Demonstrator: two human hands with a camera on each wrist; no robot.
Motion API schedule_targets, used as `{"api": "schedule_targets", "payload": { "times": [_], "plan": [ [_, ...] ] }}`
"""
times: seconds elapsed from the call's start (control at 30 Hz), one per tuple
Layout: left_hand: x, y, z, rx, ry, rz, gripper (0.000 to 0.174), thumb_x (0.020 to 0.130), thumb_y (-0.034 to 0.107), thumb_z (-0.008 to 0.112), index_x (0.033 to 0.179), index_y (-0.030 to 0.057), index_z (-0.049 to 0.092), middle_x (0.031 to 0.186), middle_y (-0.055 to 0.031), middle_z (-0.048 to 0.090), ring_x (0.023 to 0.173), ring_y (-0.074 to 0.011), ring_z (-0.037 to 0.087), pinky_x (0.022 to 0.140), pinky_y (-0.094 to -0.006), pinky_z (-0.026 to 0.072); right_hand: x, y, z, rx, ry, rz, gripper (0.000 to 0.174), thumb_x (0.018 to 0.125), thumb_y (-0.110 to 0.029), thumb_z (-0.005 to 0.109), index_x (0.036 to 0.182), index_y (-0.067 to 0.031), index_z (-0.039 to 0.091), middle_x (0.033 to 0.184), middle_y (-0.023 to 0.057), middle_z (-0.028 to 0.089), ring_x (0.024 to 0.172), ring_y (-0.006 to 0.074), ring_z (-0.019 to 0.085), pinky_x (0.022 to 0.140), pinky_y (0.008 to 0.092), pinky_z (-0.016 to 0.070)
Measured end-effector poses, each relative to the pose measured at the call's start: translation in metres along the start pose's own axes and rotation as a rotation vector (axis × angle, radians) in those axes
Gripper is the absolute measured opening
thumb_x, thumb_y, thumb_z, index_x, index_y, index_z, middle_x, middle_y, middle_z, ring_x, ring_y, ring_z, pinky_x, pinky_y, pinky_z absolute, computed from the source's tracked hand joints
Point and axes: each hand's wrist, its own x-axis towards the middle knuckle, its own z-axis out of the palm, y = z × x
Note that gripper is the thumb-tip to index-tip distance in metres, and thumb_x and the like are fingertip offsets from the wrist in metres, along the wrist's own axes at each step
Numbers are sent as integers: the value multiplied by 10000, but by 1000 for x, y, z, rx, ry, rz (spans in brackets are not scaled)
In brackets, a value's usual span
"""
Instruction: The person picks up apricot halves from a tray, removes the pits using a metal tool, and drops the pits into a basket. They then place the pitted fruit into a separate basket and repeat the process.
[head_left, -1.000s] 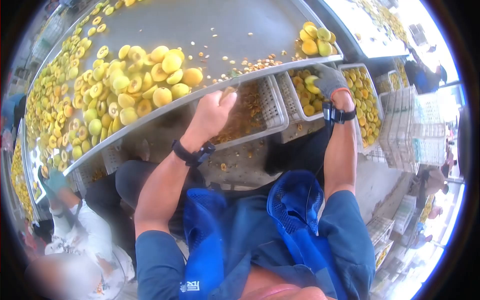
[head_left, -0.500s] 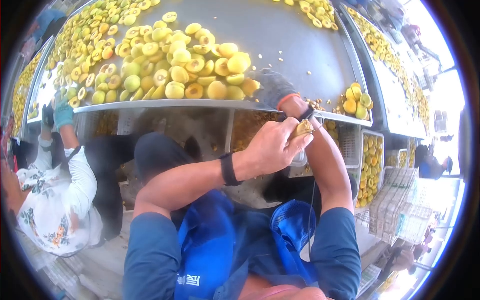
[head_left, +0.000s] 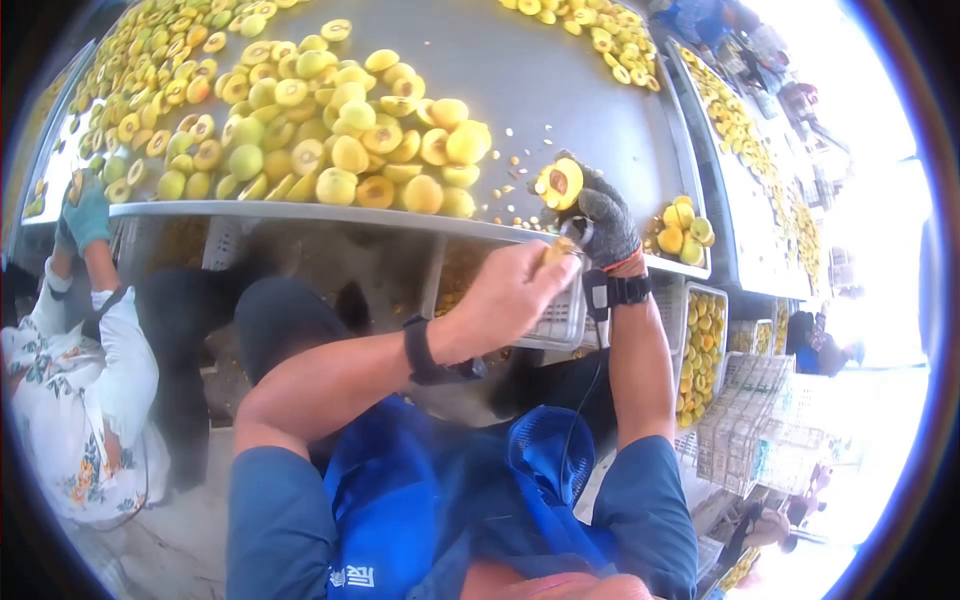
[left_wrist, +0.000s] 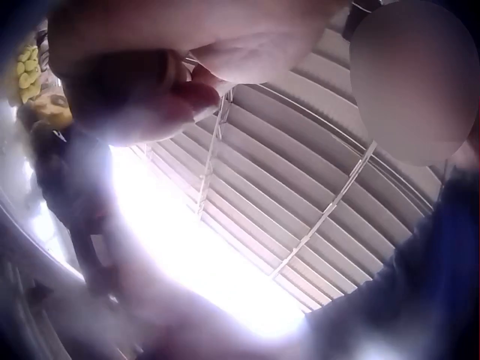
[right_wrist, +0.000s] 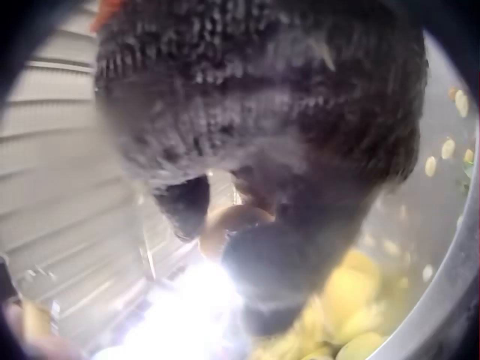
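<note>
My bare left hand grips a short light-brown handle, with a metal loop at its far end. Just beyond it, over the table's near edge, my right hand in a dark grey glove holds a cut yellow fruit, its brown pit showing. The loop is close to the glove; whether they touch I cannot tell. In the left wrist view my left hand has curled fingers. Gloved fingers in the right wrist view close round an orange-yellow rounded piece, partly hidden.
Heaped fruit halves cover the metal table at left; a few fruits sit at its right corner. Below its rim stand crates, one with fruit. Another person in teal gloves works at left. Stacked crates stand right.
My right hand went from above a crate to the fruit heap, then came back right with a cut fruit. My left hand moved right, then slightly back left, still gripping the handle.
</note>
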Motion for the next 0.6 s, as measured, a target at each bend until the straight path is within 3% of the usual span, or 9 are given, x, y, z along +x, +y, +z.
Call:
{"api": "schedule_targets", "payload": {
  "times": [0.03,0.07,0.17,0.2,0.37,0.47,0.57,0.6],
  "plan": [
    [0,1,1,-105,-42,-117,344,1077,320,543,949,5,596,581,7,489,450,-88,458,439,-281,378,-10,2,3,11,6,-70,534,999,-195,628,1470,26,511,1283,116,679,1176,181,634,995,304,525],
    [1,2,3,-143,-42,-172,374,1097,341,496,927,20,583,570,27,460,414,-57,405,401,-247,355,-16,5,4,-238,21,-190,535,992,-165,630,1475,25,502,1306,112,670,1156,159,637,975,308,537],
    [5,-6,6,-229,-38,-256,400,1097,359,494,937,1,574,566,21,460,416,-70,416,402,-255,350,-38,-17,30,-119,160,-39,537,973,-147,644,1465,23,512,1319,105,666,1166,165,633,1006,322,520],
    [6,-7,7,-203,-29,-245,399,1097,359,494,936,2,574,566,19,459,414,-72,414,402,-256,349,-43,-14,29,9,117,-100,570,932,-109,691,1464,7,520,1288,90,683,1145,155,637,996,317,519],
    [12,-10,13,-85,28,-221,387,1098,355,492,938,14,578,572,23,456,410,-59,400,397,-246,329,-51,-1,22,-424,224,-165,633,882,-62,740,1473,-9,520,1307,89,680,1150,154,628,999,310,513],
    [25,-20,8,83,33,-183,415,1080,356,522,897,-12,582,569,-55,518,421,-145,473,426,-321,389,-61,-6,27,-478,243,-212,635,887,-58,739,1479,-10,515,1311,88,676,1148,150,624,1005,310,510],
    [37,-61,12,495,213,280,441,1052,346,561,867,-55,576,613,-172,587,510,-301,567,534,-430,468,-68,-11,23,-450,276,-189,630,899,-54,737,1482,5,504,1306,92,668,1156,154,620,1015,311,507],
    [36,-62,15,599,171,219,443,1045,343,570,866,-62,575,638,-198,596,552,-340,575,573,-449,477,-70,-16,20,-501,314,-167,620,909,-61,735,1478,17,502,1302,99,665,1166,160,621,1018,311,510]
  ]
}}
